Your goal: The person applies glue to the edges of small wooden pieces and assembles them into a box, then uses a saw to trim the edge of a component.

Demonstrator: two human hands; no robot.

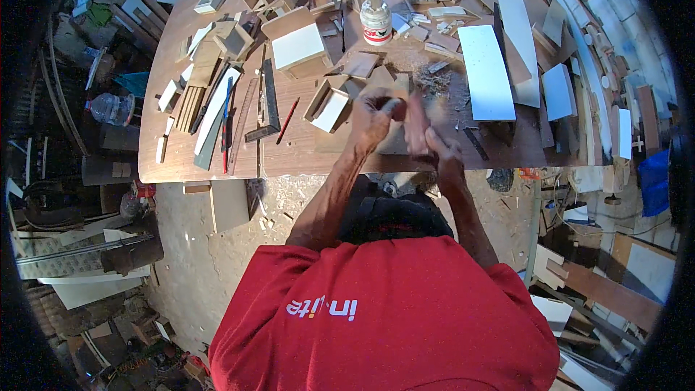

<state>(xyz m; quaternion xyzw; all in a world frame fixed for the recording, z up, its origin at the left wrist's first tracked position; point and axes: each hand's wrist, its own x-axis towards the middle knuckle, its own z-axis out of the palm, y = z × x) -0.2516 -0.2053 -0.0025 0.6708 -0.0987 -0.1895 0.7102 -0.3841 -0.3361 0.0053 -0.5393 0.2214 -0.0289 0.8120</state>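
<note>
So — L hand [374, 117] curled, R hand [443, 148] bent by blurred brownish pc [415, 124]; grips unclear.

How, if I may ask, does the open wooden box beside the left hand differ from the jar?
The box is angular; the jar is round. The box shows brown walls and a white inner face; the jar is whitish with red near its base. Both rest on the table.

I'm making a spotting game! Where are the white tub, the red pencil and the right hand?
White tub [376, 23]: head view, on its side wall.
Red pencil [288, 121]: head view, middle of its shaft.
Right hand [444, 149]: head view, back of the hand.
</note>
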